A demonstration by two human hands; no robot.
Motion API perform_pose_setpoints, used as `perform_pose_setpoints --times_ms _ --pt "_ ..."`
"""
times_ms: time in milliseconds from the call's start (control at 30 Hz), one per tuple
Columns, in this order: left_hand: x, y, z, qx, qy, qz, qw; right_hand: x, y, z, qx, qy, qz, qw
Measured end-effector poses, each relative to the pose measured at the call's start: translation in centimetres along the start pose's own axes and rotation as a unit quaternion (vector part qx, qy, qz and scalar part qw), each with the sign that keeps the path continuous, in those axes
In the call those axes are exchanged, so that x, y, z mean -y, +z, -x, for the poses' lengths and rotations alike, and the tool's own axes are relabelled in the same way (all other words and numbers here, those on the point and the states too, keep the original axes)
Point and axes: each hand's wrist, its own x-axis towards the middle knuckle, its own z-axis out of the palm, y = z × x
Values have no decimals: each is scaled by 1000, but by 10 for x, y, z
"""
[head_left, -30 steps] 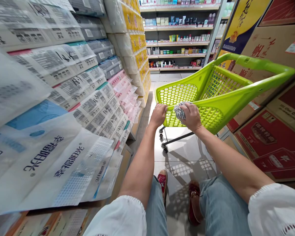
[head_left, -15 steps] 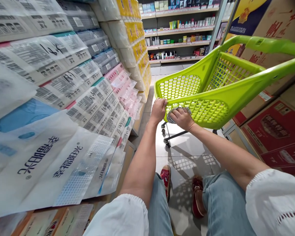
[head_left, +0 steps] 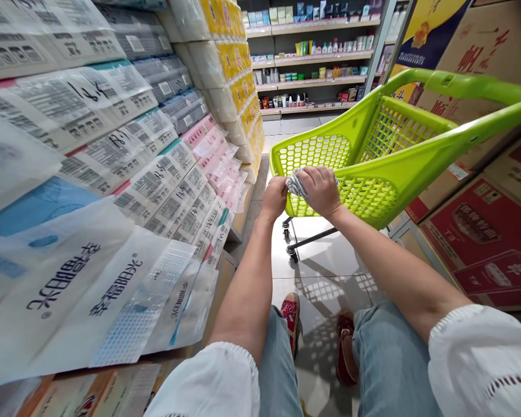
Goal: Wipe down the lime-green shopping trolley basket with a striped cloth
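Note:
A bright green plastic shopping cart [head_left: 369,200] stands ahead of me, its handle up at the right. My left hand [head_left: 274,198] is closed around the top rim at the cart's near front corner. In my right hand [head_left: 321,190] is a bunched grey-and-white cloth [head_left: 296,184], pressed on the rim of the perforated side close beside my left hand. My right fingers curl over the cloth and hide part of it.
Stacked packs of tissue paper [head_left: 151,179] rise along my left, with yellow-and-white packs [head_left: 230,87] beyond. Cardboard cartons [head_left: 481,231] line the right. Shelves of bottles [head_left: 316,55] stand at the back. A cart wheel [head_left: 292,255] rests on the tiled floor.
My right hand has moved the cloth up and slightly left, from the cart's perforated side to its top rim beside my left hand. My left hand keeps its grip.

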Motion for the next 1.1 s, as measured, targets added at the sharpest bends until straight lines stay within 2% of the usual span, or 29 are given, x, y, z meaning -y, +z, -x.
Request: perform_pose_setpoints --times_ms 67,133,300,400,567,667,800,933,1000,1100 --pt "0 0 0 -7 1 1 1000 4 9 7 8 -17 1 1000" --pt "1 0 1 -15 -5 0 1000 8 21 26 30 -51 3 998" --pt "0 -1 1 -23 -11 2 1000 11 39 76 116 -153 -6 981" --pt "-2 -2 1 -22 -10 -7 1000 7 35 72 109 -147 -2 983" --pt "-3 -1 1 -20 -11 -20 1000 1 10 26 43 -71 18 996" --pt "-3 -1 1 -15 -6 -22 1000 -1 3 14 27 -45 22 998" --pt "-6 -2 0 -19 -16 -38 999 1 19 37 42 -77 28 996" --pt "-15 -3 -2 -17 -29 -71 997 4 38 75 113 -121 12 986" --pt "-19 -2 -3 -26 -38 -91 995 3 41 86 139 -131 2 982" --pt "-28 0 -6 -52 -41 -118 991 -4 33 86 137 -133 10 982"
